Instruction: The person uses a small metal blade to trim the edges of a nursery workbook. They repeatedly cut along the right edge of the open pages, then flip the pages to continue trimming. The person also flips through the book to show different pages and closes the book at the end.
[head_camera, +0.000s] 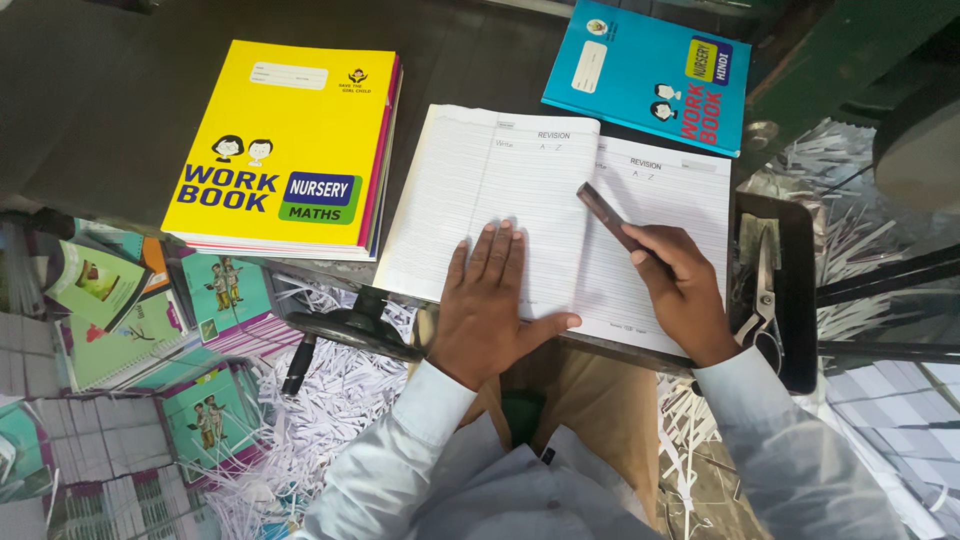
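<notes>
White open ruled booklet (520, 190) lies flat on the counter (120, 120). Left hand (490, 310), fingers spread, presses the left page. Right hand (685, 290) grips a dark flat tool (608, 218), long axis slanting up-left across the centre fold.

On the dark desk (120, 110), the open ruled white paper workbook (520, 190) lies between the yellow-covered workbook stack (290, 150) at left and the blue-covered workbook (650, 70) behind right.

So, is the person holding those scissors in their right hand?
No, the right hand holds a dark flat stick over the open book, while the scissors lie apart in a tray beside it.
</notes>
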